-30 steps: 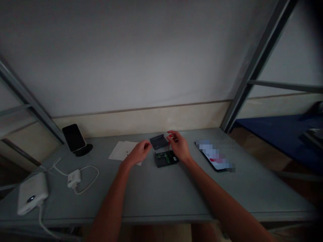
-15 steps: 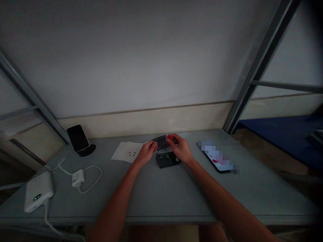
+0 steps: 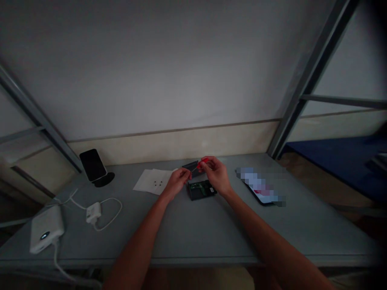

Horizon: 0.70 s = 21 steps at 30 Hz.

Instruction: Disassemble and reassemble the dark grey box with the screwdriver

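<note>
A small black case (image 3: 201, 190) with a green circuit board inside lies open on the grey table (image 3: 193, 229). Its dark lid (image 3: 191, 166) lies just behind it. My right hand (image 3: 216, 176) is closed on a small red-handled screwdriver (image 3: 202, 162), held above the case. The thin shaft points left toward my left hand (image 3: 178, 182). My left hand's fingers are pinched together at the shaft's tip; what they hold is too small to make out.
A white sheet of paper (image 3: 153, 181) with a few small dark screws lies left of the hands. A phone on a stand (image 3: 92, 166), a white charger with cable (image 3: 93, 212) and a white power bank (image 3: 45, 228) sit at the left. Another phone (image 3: 260, 187) lies to the right.
My left hand moved right from beside the paper to meet the right hand. The right hand raised the screwdriver, its tip now swung toward the left fingers.
</note>
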Motion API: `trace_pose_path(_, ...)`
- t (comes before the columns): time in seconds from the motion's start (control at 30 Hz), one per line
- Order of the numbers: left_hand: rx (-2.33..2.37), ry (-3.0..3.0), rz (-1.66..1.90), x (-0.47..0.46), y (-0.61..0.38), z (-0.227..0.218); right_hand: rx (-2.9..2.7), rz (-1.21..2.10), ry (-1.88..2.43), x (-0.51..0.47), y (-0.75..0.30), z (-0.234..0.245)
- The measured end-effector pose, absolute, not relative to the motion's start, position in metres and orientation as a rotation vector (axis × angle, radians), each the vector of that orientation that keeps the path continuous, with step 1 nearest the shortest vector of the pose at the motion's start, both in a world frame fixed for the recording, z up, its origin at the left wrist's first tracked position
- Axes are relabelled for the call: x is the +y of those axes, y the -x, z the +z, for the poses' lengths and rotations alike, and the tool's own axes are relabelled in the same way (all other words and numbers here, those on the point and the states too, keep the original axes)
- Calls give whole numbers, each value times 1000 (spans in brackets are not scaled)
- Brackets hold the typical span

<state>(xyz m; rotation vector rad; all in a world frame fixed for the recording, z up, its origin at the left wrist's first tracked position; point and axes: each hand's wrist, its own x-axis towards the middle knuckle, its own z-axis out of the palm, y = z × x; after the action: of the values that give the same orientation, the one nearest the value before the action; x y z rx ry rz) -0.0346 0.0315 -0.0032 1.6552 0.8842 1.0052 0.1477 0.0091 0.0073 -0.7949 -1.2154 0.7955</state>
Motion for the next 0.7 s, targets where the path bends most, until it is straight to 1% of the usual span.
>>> trace_pose_path(0.27,961,-1656,1022,34,33,-8,-1230,717,851,6,-142,7)
trace_pose_path(0.57,930,-1588,1067,33,32,-9,-1300,669,867,-2,-134,6)
trace_pose_path(0.7,952,-1684,1111,34,33,-10,-1346,627,873,-4,-137,8)
